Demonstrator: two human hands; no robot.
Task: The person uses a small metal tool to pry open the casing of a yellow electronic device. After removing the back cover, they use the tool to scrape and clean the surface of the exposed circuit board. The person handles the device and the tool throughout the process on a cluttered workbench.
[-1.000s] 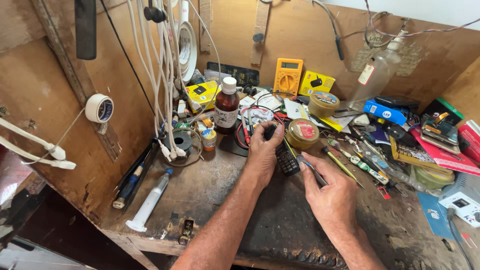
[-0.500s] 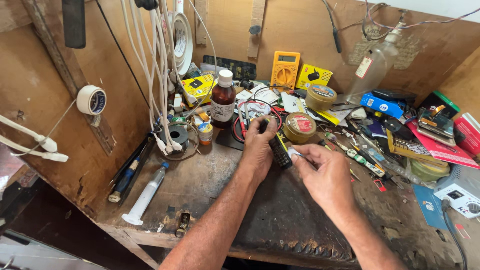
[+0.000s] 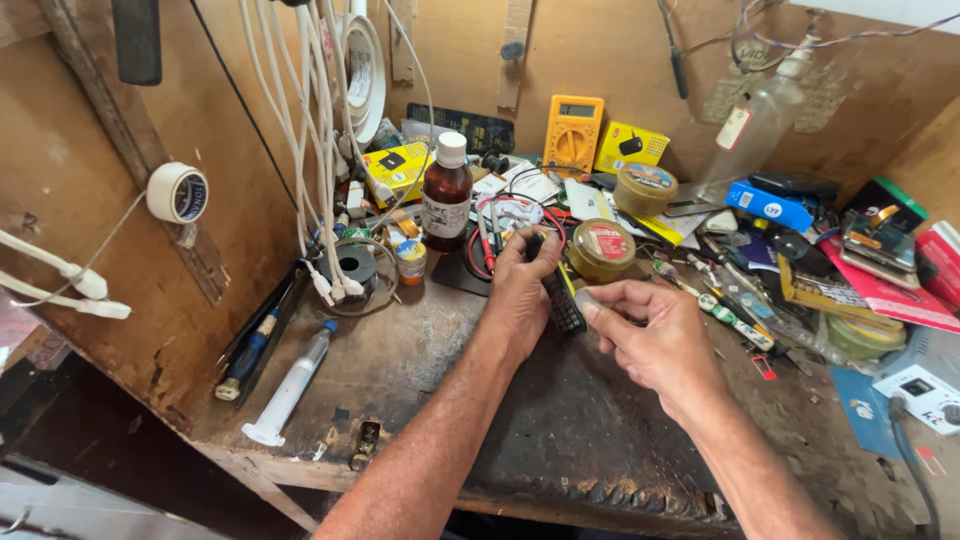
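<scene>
Here, over the dark rubber mat (image 3: 560, 440) that covers the near edge of a wooden workbench (image 3: 400, 350), a person works with 2 bare hands. The left hand (image 3: 520, 295) is closed around a small black keypad handset (image 3: 562, 300), holding it on edge above the far side of the mat so the keys face the right hand. The right hand (image 3: 650, 335), just right of the handset, has thumb and forefinger pinched together on something small and pale; what it is cannot be told. Left of the mat, a plastic syringe (image 3: 290, 385) lies flat beside a blue-tipped pen (image 3: 245, 355), both likely parked within easy reach. Just beyond the mat stand a brown glass bottle (image 3: 446, 195) with a white cap and a round tin (image 3: 600, 248) with a red label, upright and near the hands. Farther back from the mat, a yellow multimeter (image 3: 573, 132) leans against the wooden back wall, its dial facing the worker, and white cables (image 3: 320, 150) hang down the wall at far left.
</scene>
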